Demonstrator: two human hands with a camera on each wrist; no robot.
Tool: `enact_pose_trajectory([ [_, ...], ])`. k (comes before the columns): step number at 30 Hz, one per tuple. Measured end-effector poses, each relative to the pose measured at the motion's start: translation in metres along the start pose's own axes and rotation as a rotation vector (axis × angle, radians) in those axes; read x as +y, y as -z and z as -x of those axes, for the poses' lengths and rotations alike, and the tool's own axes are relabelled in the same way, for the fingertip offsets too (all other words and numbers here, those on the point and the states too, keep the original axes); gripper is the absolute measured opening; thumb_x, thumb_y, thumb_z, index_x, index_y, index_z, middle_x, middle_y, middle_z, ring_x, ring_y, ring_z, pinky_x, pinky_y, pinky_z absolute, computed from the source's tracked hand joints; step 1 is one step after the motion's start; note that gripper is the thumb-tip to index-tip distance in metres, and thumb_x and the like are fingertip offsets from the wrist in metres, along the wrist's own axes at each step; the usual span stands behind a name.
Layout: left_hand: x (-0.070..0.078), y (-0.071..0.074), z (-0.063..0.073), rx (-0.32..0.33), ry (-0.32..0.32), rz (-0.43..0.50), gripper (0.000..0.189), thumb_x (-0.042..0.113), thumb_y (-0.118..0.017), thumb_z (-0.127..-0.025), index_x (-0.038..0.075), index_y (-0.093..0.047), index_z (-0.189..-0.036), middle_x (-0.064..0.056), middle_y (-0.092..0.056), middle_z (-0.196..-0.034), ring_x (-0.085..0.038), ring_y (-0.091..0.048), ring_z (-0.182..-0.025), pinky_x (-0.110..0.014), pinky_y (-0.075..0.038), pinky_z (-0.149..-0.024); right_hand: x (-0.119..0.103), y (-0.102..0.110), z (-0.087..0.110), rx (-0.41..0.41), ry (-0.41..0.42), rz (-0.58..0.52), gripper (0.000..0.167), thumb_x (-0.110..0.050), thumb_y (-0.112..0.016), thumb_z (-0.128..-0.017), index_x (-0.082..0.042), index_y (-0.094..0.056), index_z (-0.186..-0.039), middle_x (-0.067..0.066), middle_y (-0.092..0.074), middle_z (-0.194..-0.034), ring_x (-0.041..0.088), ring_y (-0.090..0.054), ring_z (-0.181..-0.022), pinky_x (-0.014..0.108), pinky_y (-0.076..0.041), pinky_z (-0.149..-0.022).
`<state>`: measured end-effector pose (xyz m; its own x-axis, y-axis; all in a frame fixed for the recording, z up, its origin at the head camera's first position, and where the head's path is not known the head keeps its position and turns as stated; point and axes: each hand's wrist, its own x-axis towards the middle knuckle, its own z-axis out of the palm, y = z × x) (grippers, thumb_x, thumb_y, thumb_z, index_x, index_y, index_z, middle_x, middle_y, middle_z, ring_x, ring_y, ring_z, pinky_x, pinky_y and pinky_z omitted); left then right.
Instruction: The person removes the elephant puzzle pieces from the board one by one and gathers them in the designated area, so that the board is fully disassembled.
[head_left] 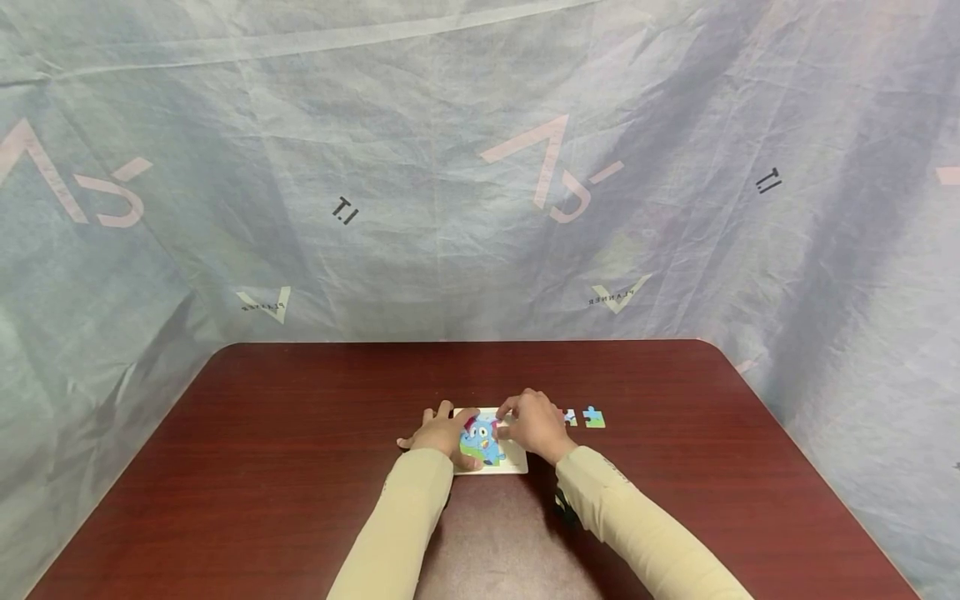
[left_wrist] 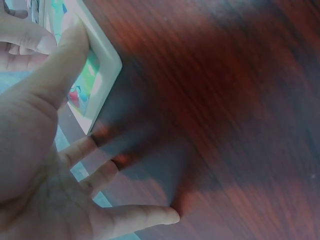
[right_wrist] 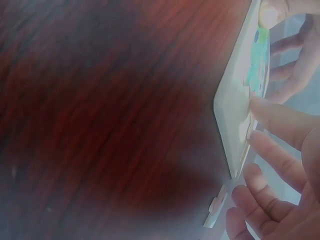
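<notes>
A white-framed jigsaw tray (head_left: 514, 460) lies on the table, partly filled with a picture of a blue cartoon animal on green (head_left: 487, 446). Spread fingers of my left hand (head_left: 438, 433) rest at its left side, and the thumb (left_wrist: 75, 42) presses on the picture near the frame's edge. Over the right part of the tray, my right hand (head_left: 536, 425) pinches a puzzle piece (right_wrist: 249, 130) between thumb and index finger. Most of that piece is hidden by the fingers. The other right fingers are loosely bent.
Right of the tray lie a loose blue-and-green puzzle piece (head_left: 594, 417) and another piece (head_left: 571, 417) partly behind the right hand. The dark red wooden table (head_left: 300, 467) reaches back to a grey printed cloth (head_left: 420, 250).
</notes>
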<state>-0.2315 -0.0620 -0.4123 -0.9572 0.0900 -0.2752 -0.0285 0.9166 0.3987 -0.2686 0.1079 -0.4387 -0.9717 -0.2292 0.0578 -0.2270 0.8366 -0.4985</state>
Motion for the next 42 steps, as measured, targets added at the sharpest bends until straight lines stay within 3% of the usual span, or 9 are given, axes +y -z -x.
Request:
enact_pose_trajectory([
  [6,-0.001,-0.002,0.000,0.026,-0.010,0.018,0.085,0.024,-0.092,-0.077,0.019,-0.049,-0.150,-0.014,-0.039,-0.151,-0.040,-0.034,-0.141,-0.085,-0.030,-0.095,0.000,-0.001,-0.003,-0.004,-0.026,-0.005,0.021,-0.023,-0.092,-0.077,-0.017,-0.076,-0.090,0.002,-0.059,-0.092,0.022,-0.054,-0.090,0.046,-0.047,-0.081],
  [10,0.001,0.001,0.005,0.035,-0.018,0.010,0.082,0.025,-0.091,-0.078,0.016,-0.049,-0.148,-0.014,-0.041,-0.149,-0.039,-0.035,-0.140,-0.085,-0.031,-0.095,-0.001,-0.001,-0.003,0.004,-0.017,-0.001,0.023,-0.023,-0.093,-0.075,-0.017,-0.075,-0.090,0.002,-0.059,-0.092,0.021,-0.055,-0.088,0.044,-0.048,-0.078],
  [19,-0.002,-0.001,-0.001,0.019,-0.012,0.019,0.082,0.024,-0.091,-0.078,0.017,-0.048,-0.148,-0.014,-0.039,-0.151,-0.040,-0.033,-0.142,-0.086,-0.029,-0.094,0.001,0.001,-0.004,0.023,0.029,-0.084,0.014,-0.008,-0.087,-0.080,-0.013,-0.075,-0.085,0.004,-0.059,-0.090,0.020,-0.054,-0.085,0.039,-0.048,-0.075],
  [25,-0.002,-0.002,-0.002,0.019,-0.012,0.017,0.082,0.025,-0.091,-0.077,0.017,-0.049,-0.147,-0.014,-0.040,-0.150,-0.040,-0.033,-0.142,-0.086,-0.030,-0.094,0.001,0.001,-0.006,0.049,0.065,-0.038,0.013,-0.009,-0.086,-0.081,-0.013,-0.074,-0.081,0.003,-0.059,-0.088,0.021,-0.056,-0.085,0.041,-0.048,-0.078],
  [36,0.003,0.004,0.007,0.017,-0.014,0.017,0.079,0.024,-0.090,-0.080,0.016,-0.049,-0.147,-0.015,-0.040,-0.149,-0.040,-0.034,-0.140,-0.085,-0.030,-0.095,0.002,-0.001,-0.007,0.091,0.106,0.046,0.010,-0.014,-0.087,-0.081,-0.015,-0.077,-0.080,0.002,-0.061,-0.090,0.023,-0.058,-0.087,0.043,-0.049,-0.079],
  [42,0.003,0.004,0.008,0.014,-0.016,0.019,0.077,0.024,-0.089,-0.080,0.016,-0.049,-0.146,-0.014,-0.040,-0.149,-0.040,-0.034,-0.139,-0.085,-0.030,-0.096,0.004,0.000,-0.008,0.074,0.114,0.024,0.010,-0.013,-0.086,-0.082,-0.015,-0.076,-0.080,0.002,-0.062,-0.091,0.024,-0.058,-0.089,0.045,-0.049,-0.080],
])
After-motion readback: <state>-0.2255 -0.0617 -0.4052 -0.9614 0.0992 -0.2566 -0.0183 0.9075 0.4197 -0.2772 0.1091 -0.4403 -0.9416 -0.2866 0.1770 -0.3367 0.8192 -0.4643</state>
